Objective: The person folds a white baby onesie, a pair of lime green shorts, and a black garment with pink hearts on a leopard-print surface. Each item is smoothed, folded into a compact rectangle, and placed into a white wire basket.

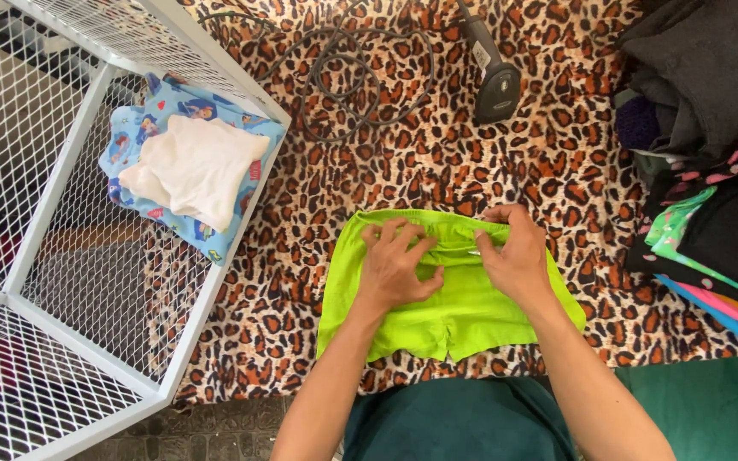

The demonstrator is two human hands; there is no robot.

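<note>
A pair of bright lime-green shorts (463, 316) lies flat on a leopard-print cloth (437, 154), waistband away from me. My left hand (395, 265) rests on the left part of the waistband with fingers bent, pinching the fabric. My right hand (514, 252) grips the waistband just right of centre, thumb and fingers closed on the green cloth. Both forearms reach in from the bottom edge.
A white wire-mesh basket (70, 256) stands at left, holding a folded white garment (198, 166) on a blue cartoon-print one (143, 119). A black handheld scanner (493, 81) with coiled grey cable (360, 77) lies beyond. Stacked dark and colourful clothes (711, 145) fill the right side.
</note>
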